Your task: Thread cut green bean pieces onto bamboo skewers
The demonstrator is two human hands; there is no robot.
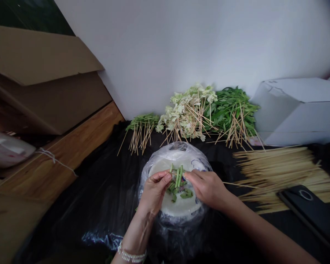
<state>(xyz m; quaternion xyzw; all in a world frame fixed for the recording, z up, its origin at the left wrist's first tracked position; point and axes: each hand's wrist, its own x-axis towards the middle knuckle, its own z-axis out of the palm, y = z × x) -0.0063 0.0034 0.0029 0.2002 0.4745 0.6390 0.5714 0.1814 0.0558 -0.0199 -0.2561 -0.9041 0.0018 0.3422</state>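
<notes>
Over a white round container wrapped in clear plastic [156, 168], both hands meet at some cut green bean pieces [177, 177]. My left hand [155, 189] pinches a green piece between thumb and fingertips. My right hand [209, 187] is closed around a thin wooden skewer [240, 184], whose long end sticks out to the right behind the hand. The skewer's tip is hidden among the upright green pieces. More green pieces [186, 193] lie inside the container below the fingers.
Skewered green beans [145, 119], pale leafy vegetables [181, 113] and dark green leaves [225, 106] lie along the wall. Loose skewers [277, 168] and a black phone [308, 209] are at the right. A white box [299, 110] and a cardboard box [44, 88] flank the black sheet [99, 190].
</notes>
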